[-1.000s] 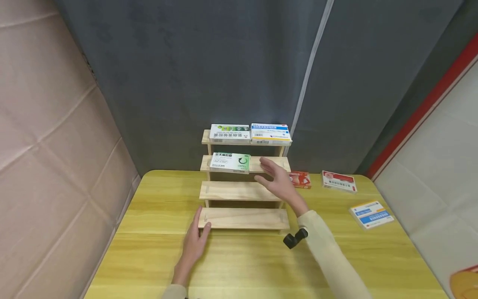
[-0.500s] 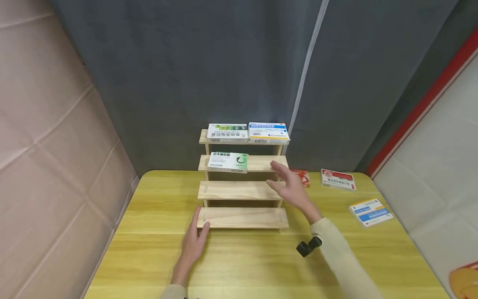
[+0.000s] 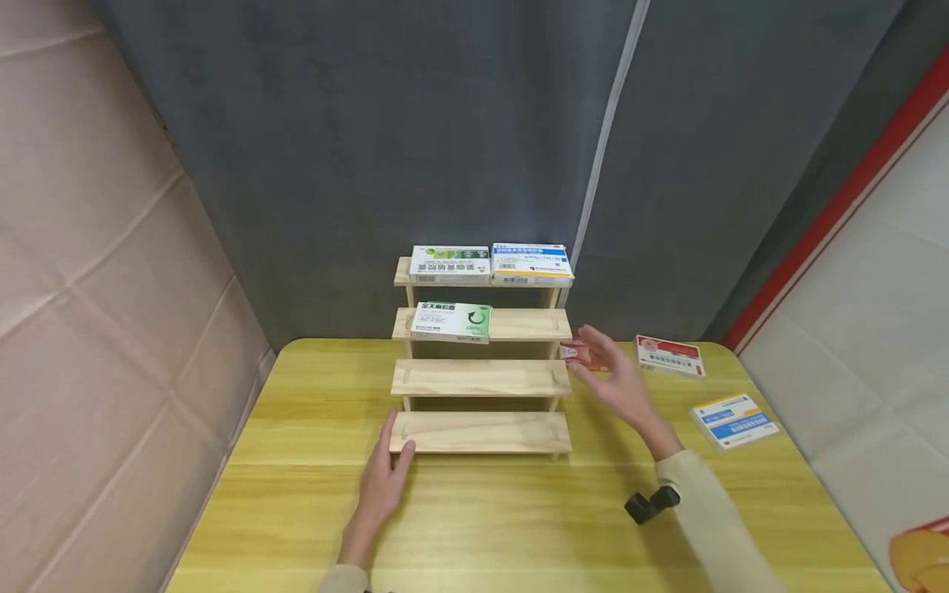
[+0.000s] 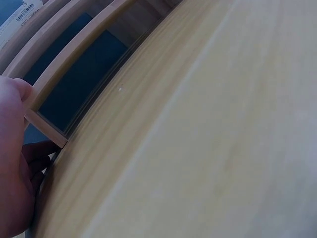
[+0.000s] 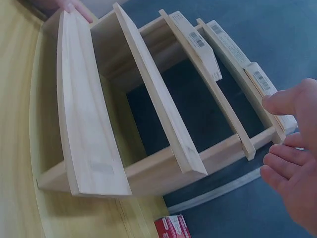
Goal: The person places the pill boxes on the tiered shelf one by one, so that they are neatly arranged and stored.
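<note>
Drawing rightward from the bare right part of the second shelf from the top, the right hand (image 3: 619, 383) now hangs beyond the end of the four-tier stepped rack of pale wood (image 3: 482, 377). Its thumb and fingers are apart and hold nothing. In the head view it overlaps part of the flat red cardboard box (image 3: 578, 354), which lies on the yellow wood-grained table (image 3: 474, 527) just beside the rack; the right wrist view shows a gap between them.

Unchanged, the left hand (image 3: 383, 478) grips the left end of the lowest shelf, thumb over its front edge and fingers along the side.

All the boxes stay where they were. On the second shelf from the top, the white-and-green cardboard box (image 3: 451, 321) lies at the left. Above, the white box with a green picture band (image 3: 449, 263) sits next to the white box with blue and yellow stripes (image 3: 530, 262). Farther right on the table are the white-and-red carton (image 3: 670, 356) and, nearer the person, the white, blue and yellow carton (image 3: 734, 421).
</note>
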Demonstrator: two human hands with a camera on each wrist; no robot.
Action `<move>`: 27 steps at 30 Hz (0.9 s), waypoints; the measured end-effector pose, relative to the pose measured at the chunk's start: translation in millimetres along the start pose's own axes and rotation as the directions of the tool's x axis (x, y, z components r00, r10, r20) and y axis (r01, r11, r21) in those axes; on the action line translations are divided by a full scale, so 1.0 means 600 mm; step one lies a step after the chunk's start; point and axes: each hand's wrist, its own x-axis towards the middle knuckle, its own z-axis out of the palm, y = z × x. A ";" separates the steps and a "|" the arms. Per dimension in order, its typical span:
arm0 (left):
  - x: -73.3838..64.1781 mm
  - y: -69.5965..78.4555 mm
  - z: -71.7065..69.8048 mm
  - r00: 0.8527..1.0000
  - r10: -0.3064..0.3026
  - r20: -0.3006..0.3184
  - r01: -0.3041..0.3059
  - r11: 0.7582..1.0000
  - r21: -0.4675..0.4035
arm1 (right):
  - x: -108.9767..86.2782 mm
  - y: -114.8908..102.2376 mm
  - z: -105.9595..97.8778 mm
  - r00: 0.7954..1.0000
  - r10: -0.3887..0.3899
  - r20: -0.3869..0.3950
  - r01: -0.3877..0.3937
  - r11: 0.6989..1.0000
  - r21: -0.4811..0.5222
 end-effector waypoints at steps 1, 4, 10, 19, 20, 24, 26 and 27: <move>0.000 -0.001 0.000 1.000 0.001 -0.002 -0.001 1.000 -0.001 | -0.002 0.001 -0.004 1.000 0.009 -0.002 -0.009 1.000 -0.012; 0.001 -0.001 0.000 1.000 0.005 -0.004 -0.005 1.000 -0.007 | -0.007 0.001 -0.014 0.999 0.043 0.000 -0.043 0.998 -0.035; 0.002 0.002 0.000 1.000 0.007 -0.005 -0.007 1.000 -0.016 | -0.016 0.004 -0.028 0.997 0.065 -0.037 -0.067 0.996 -0.060; 0.001 -0.001 0.001 0.999 0.017 -0.027 -0.017 1.000 -0.002 | -0.029 0.016 -0.048 0.980 0.158 -0.123 -0.162 0.986 -0.025; 0.001 -0.001 0.002 0.999 0.022 -0.031 -0.022 1.000 -0.001 | -0.030 0.017 -0.050 0.977 0.166 -0.137 -0.169 0.986 -0.013; 0.001 -0.001 0.002 0.999 0.028 -0.033 -0.028 1.000 0.001 | -0.035 0.019 -0.058 0.961 0.204 -0.189 -0.204 0.979 0.018; 0.001 -0.002 0.002 0.999 0.029 -0.033 -0.029 1.000 0.000 | -0.037 0.021 -0.061 0.950 0.234 -0.205 -0.233 0.972 0.027; 0.002 -0.002 0.002 0.999 0.027 -0.031 -0.027 1.000 0.000 | -0.038 0.023 -0.063 0.946 0.248 -0.210 -0.248 0.968 0.027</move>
